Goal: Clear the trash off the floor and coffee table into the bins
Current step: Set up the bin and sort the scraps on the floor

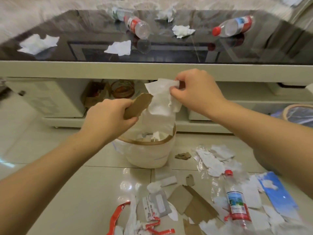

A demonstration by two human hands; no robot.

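- The left hand (110, 116) is closed around a torn brown cardboard scrap (138, 106), which sticks up and to the right out of its fist, just above the bin.
- The white bin (147, 153) stands on the floor below and between both hands, paper already inside it.
- The right hand (196, 92) pinches a white tissue (162, 97) at its top right corner — the sheet hangs down to the left of the fingers, over the bin's mouth, its edge touching the cardboard scrap.
- Far behind, on the dark glass desk (169, 53), lie crumpled tissues and two plastic bottles.
- Near right on the floor — a red-capped bottle (237, 202) among paper, plastic film and cardboard pieces, well below the right hand.
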